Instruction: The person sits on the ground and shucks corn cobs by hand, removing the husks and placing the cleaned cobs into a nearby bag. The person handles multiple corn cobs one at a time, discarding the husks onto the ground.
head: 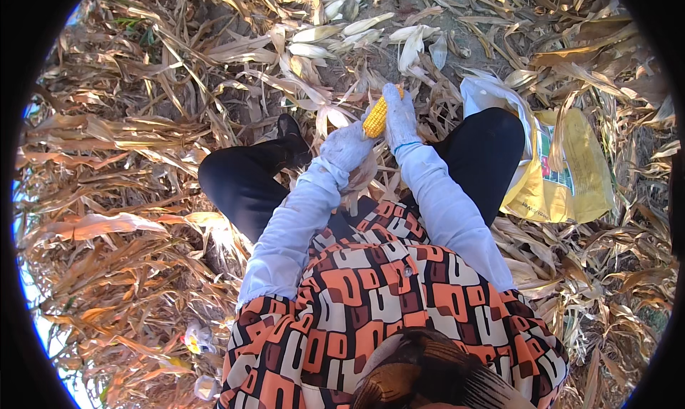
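Note:
A husked ear of yellow corn (375, 119) slants between my two gloved hands, its kernels bare. My right hand (400, 117), in a pale knitted glove, wraps its upper side, and a few kernels show past the fingertips. Against the lower end, my left hand (348, 146) is closed around the ear, in a similar glove. Pale husk (364, 176) hangs just beneath the left hand; how firmly it is still joined to the ear is hidden.
Dry corn leaves and stalks (107, 136) cover the ground all around. Several pale husks (316, 33) lie ahead on bare soil. A yellow and white printed sack (583, 168) rests beside my right knee (489, 141). Plastic litter (198, 338) lies behind on the left.

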`<state>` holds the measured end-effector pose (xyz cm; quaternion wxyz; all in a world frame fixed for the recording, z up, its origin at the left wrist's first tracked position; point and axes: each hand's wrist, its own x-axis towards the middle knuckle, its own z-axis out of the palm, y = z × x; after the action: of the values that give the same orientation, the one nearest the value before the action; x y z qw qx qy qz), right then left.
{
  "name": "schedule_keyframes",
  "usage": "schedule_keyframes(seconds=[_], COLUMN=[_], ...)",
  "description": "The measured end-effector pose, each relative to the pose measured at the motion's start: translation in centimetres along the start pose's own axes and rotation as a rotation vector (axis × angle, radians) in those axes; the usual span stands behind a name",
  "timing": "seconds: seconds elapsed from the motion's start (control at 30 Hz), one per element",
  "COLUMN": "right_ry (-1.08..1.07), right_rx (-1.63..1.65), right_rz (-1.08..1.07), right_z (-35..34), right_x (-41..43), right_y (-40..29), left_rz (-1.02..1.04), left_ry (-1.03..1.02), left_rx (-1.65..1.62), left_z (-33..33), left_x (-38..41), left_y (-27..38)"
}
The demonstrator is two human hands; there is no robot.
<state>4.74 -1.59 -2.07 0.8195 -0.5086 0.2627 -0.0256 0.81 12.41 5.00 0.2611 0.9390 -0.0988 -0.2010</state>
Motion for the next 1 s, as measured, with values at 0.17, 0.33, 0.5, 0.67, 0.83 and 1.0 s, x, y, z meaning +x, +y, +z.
schedule_keyframes(seconds=[0.17, 0.33, 0.5, 0.67, 0.83, 1.0], right_ry=[-0.111, -0.196, -0.562, -0.333, -0.474, -0.48], right_rx=[-0.116, -0.305, -1.18, 0.196, 0.59, 0.559], right_rz=[-0.001, 0.067, -0.203, 0.075, 0.169, 0.09], right_z=[-0.7, -0.2, 0.7, -0.6, -0.3, 0.1], right_x=[0.4, -1.4, -3.4, -2.4, -3.7, -4.4], right_y=[-1.0, -3.7, -5.4, -7.3, -9.3, -9.8], left_rz=[0.056, 0.199, 0.431, 0.16, 0.043, 0.051], left_ry=[-0.076, -0.076, -0.265, -0.136, 0.213, 0.203], left_rx=[0.107, 0.195, 0.451, 0.449, 0.195, -0.926], left_z=[-1.6, -1.0, 2.3, 1.5, -0.2, -3.2], left_x=[-0.9, -1.4, -1.5, 0.5, 1.7, 1.9], left_y=[1.7, 0.8, -1.0, -5.0, -6.3, -1.6])
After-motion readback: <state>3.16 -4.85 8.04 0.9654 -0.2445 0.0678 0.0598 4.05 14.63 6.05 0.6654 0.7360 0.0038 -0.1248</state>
